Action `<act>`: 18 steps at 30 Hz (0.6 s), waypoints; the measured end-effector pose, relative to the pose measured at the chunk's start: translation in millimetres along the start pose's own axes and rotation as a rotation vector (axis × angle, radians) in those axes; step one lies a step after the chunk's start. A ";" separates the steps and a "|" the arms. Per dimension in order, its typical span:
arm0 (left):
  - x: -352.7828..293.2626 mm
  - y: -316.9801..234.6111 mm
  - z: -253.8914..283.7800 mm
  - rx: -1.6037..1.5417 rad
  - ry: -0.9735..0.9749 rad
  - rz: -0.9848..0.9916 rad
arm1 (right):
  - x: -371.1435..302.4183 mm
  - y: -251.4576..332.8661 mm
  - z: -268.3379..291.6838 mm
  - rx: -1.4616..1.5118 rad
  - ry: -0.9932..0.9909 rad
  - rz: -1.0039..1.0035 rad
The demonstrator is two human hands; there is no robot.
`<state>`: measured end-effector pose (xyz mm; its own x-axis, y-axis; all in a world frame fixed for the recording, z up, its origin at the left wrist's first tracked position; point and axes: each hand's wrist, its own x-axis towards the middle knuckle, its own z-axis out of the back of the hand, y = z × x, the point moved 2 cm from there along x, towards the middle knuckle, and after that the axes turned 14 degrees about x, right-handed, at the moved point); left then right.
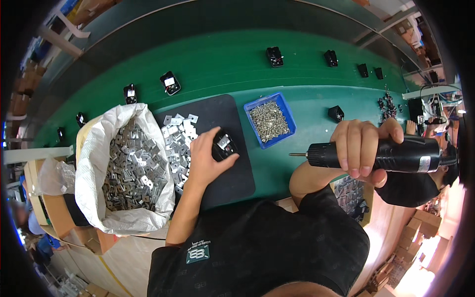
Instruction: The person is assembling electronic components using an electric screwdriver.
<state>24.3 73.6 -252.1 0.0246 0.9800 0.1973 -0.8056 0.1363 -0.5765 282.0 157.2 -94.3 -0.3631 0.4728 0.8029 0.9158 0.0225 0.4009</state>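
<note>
My left hand [209, 157] grips a small black plastic housing [225, 145] on the dark mat [237, 180]; a silvery metal plate shows inside it. Fingers and thumb close round its left and lower sides. Raised at the right, my right hand [361, 148] is wrapped round a black electric screwdriver [401, 154], whose thin bit [298, 154] points left. Between the hands stands a blue tray [247, 116] of small screws [268, 121]. Beside my left hand lies a loose pile of square metal plates [177, 141] on the mat.
A white woven sack [91, 183] full of metal plates stands at the left. Along the green belt [222, 64] sit several black housings [170, 83]. Another housing [336, 114] rests right of the tray. At the far right a co-worker's dark-clothed figure [410, 189] is partly visible.
</note>
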 end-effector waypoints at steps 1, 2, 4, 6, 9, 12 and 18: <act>10.7 -4.6 5.9 -0.040 -0.047 0.025 | 8.2 2.6 -7.7 -0.040 -0.062 0.068; 24.1 -9.3 10.2 -0.084 -0.091 0.047 | 12.7 11.3 -11.8 -0.049 -0.055 0.092; 65.7 -21.4 17.9 -0.054 -0.142 0.015 | 16.7 28.6 -7.9 -0.172 -0.174 0.118; 108.7 -27.6 11.2 -0.019 -0.140 -0.002 | 10.5 37.4 1.1 -0.177 -0.194 0.154; 164.8 -17.4 2.5 0.123 -0.177 -0.165 | 3.0 32.6 6.6 -0.117 -0.245 0.198; 209.1 -1.8 -41.6 0.120 -0.098 -0.229 | -4.1 31.9 0.2 -0.196 -0.409 0.289; 211.1 10.5 -63.6 0.249 0.210 -0.171 | -15.9 34.1 -8.1 -0.213 -0.582 0.423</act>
<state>58.7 291.1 -267.0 0.2715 0.9581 0.0918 -0.8981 0.2865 -0.3336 317.6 143.3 -89.8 0.2162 0.7943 0.5678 0.8824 -0.4078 0.2346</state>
